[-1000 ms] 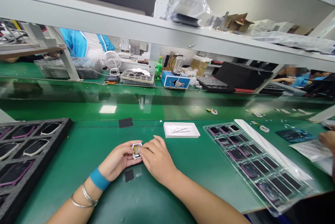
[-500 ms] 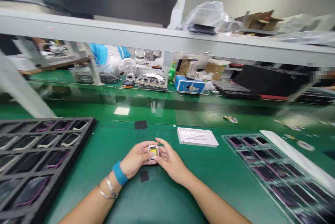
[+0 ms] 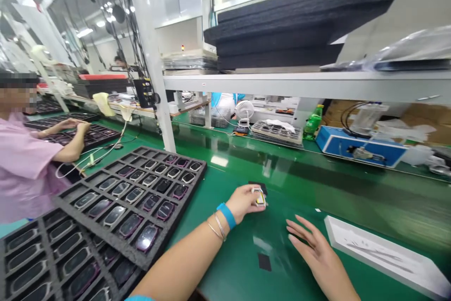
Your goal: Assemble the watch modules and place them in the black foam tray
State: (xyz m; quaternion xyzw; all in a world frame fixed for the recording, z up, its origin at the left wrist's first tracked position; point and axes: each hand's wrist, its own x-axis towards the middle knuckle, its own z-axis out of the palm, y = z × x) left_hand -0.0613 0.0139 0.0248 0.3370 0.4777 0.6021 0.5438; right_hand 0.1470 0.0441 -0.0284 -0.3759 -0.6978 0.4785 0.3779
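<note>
My left hand [image 3: 242,203], with a blue band and bangles at the wrist, grips a small white watch case [image 3: 260,197] between thumb and fingers. Something yellow shows inside the case. A black square sheet [image 3: 262,189] lies on the green table [image 3: 225,263] just behind it, partly hidden. My right hand [image 3: 315,247] is apart from the case, fingers stretched out, holding nothing. Between the hands and nearer to me lies another black square [image 3: 264,262]. To the right of my right hand is a shallow white tray [image 3: 334,234] with thin dark pieces inside.
Stacked dark foam trays [image 3: 183,219] with many watch cases in compartments fill the left. Beyond them a person in a pink top [image 3: 26,165] works at other trays. A metal shelf [image 3: 268,83] spans the back, above a blue box [image 3: 362,147] and a green bottle [image 3: 313,123].
The view has swung to the left. My right hand has let go of the watch case and moved away to the right. My left hand keeps hold of it.
</note>
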